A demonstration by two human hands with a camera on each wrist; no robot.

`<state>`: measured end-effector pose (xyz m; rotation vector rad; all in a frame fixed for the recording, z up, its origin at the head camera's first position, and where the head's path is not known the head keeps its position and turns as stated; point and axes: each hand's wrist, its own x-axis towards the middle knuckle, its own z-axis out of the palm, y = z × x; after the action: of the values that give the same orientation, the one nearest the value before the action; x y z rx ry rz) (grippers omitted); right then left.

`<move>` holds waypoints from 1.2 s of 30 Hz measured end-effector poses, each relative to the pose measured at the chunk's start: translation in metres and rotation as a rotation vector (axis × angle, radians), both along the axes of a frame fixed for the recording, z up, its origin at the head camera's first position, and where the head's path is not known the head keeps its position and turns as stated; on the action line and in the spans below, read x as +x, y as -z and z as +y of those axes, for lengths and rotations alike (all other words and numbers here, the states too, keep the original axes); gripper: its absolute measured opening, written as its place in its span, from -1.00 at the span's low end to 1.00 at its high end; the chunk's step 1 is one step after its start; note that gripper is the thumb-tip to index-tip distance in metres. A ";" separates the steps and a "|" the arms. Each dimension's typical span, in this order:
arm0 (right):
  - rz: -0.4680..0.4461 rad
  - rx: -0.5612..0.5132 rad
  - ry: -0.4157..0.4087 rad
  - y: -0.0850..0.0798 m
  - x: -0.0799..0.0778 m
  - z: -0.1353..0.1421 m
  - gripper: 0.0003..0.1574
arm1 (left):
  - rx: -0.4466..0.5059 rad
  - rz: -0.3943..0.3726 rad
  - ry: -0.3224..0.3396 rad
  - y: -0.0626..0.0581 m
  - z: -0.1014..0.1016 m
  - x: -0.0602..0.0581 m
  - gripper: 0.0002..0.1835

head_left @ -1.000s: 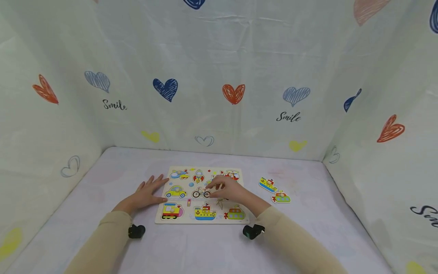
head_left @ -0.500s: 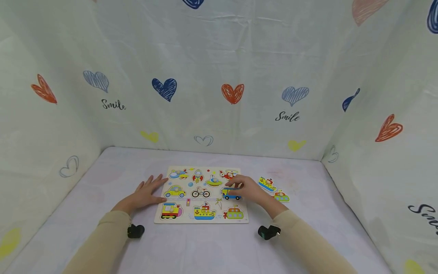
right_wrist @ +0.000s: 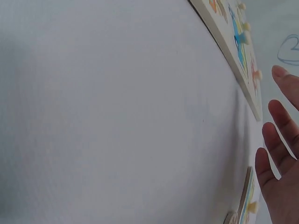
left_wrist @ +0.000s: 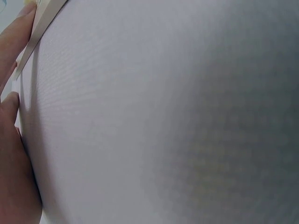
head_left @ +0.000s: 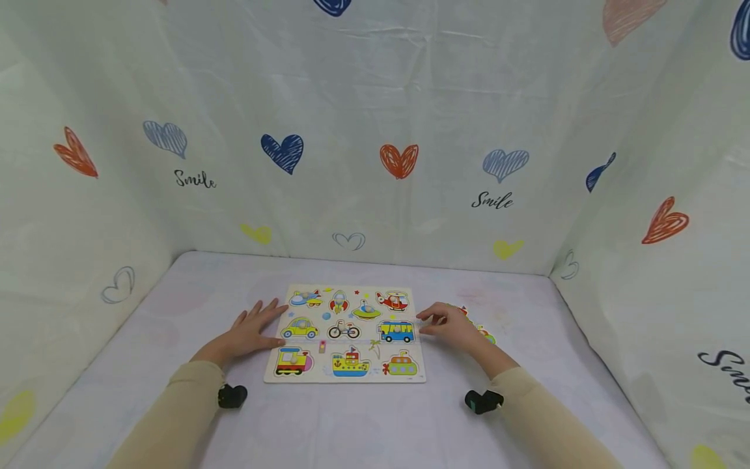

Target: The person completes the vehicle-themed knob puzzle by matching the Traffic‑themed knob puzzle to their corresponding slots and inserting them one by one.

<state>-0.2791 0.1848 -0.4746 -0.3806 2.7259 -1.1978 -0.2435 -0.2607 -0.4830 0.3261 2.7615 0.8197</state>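
Observation:
A wooden puzzle board (head_left: 322,371) with vehicle pictures lies on the table. My left hand (head_left: 249,331) rests at its left edge, fingers spread, fingertips and thumb on the border. Past the right edge, beside the bus (head_left: 397,332), my right hand (head_left: 451,327) hovers with nothing in its fingers; the right wrist view shows its fingers (right_wrist: 275,112) apart and relaxed. That hand partly hides two loose pieces, a ship (head_left: 465,311) and a submarine (head_left: 489,337). On the board's lower row are a train (head_left: 291,360), a ship picture (head_left: 351,363) and a submarine picture (head_left: 402,366).
A pale cloth covers the table (head_left: 328,423). White curtains (head_left: 351,202) with printed hearts stand behind it and on both sides. Small knobs (right_wrist: 243,38) rise from the board in the right wrist view. A dark camera sits at each wrist.
My right hand has moved right from over the bicycle, across the bus, to beyond the board's right edge, uncovering the bus and helicopter. My left hand has stayed in place.

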 end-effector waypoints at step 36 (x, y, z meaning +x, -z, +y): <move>-0.039 -0.003 0.135 0.006 -0.014 0.071 -0.63 | 0.013 0.002 0.001 0.001 0.000 0.000 -0.06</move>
<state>-0.2928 0.2557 -0.4803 -0.1733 2.7552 -1.2270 -0.2434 -0.2603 -0.4837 0.3314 2.7588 0.8382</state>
